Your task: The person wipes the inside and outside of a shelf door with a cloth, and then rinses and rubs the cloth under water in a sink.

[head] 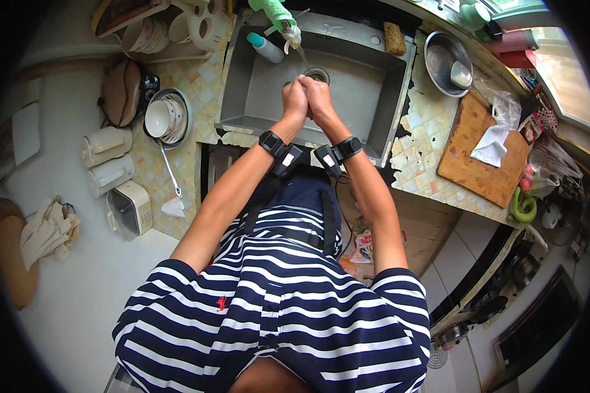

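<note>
My left hand (pixel 294 98) and my right hand (pixel 318 92) are close together over a stainless steel sink (pixel 354 73), touching at the fingers. Just above them, water runs from a faucet (pixel 291 37) wrapped in a green cloth (pixel 271 11). The fingers curl inward, and whether anything lies between them is hidden. A drain strainer (pixel 317 74) shows just past my right hand. Inside the basin, a white bottle with a teal cap (pixel 268 50) leans at the back left. On the rear right rim sits a brown sponge (pixel 395 38).
Left of the sink, stacked bowls (pixel 161 119) and a ladle (pixel 169 169) lie near pitchers (pixel 107 146) and a dish rack (pixel 155 34). To the right are a metal basin (pixel 445 61) and a wooden cutting board (pixel 467 169) with a white cloth (pixel 491 146).
</note>
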`<control>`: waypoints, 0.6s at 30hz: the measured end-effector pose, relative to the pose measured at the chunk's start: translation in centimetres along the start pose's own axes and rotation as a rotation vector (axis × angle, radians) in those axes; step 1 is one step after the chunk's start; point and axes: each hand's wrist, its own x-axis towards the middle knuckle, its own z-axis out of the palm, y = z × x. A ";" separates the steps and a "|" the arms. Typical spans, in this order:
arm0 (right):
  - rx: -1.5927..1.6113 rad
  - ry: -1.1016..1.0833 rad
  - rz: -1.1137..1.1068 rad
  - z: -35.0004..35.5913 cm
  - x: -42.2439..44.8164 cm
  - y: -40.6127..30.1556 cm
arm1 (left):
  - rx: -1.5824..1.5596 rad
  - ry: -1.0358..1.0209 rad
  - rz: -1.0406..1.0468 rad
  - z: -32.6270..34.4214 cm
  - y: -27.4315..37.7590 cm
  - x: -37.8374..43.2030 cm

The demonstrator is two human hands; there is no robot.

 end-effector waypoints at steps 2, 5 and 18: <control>-0.148 -0.120 0.236 -1.5 0.3 -0.8 | 0.263 -0.087 0.079 -1.5 -0.9 1.3; -0.403 -0.206 0.282 -4.7 2.8 -1.9 | 0.533 -0.195 0.234 -5.6 -4.1 6.0; -1.256 0.579 -0.673 -12.1 15.6 -6.9 | 0.361 -0.310 -0.127 -13.1 -1.4 6.1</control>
